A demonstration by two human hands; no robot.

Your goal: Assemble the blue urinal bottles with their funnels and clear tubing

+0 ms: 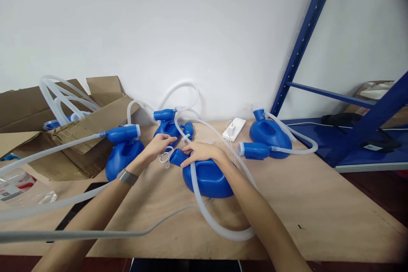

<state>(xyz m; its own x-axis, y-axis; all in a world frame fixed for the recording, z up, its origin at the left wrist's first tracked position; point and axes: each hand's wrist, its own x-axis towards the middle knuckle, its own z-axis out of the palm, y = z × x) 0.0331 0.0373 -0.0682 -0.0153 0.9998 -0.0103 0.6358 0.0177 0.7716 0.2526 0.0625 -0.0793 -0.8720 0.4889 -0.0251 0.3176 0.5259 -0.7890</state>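
Observation:
Lying on its side in front of me is a blue plastic urinal bottle point(208, 180). My right hand point(202, 153) grips it at the neck point(179, 158), and a thick translucent hose point(199, 197) passes by the fingers and loops toward the table's front. To the left, my left hand point(159, 145) has its thumb and fingertips pinched together; whatever is between them is too small to make out. Just beneath those fingertips lie thin white rings or straps point(165, 156). Behind both hands stands another blue bottle point(168, 128) with a blue hose adapter point(164, 114) on top.
A bottle with an adapter point(123, 134) stands left, beside an open cardboard box point(75, 148) holding hoses. At right are another bottle point(270, 138), a loose adapter point(255, 150) and a white power strip point(234, 129). A blue shelf frame point(301, 46) borders the wooden table point(306, 212).

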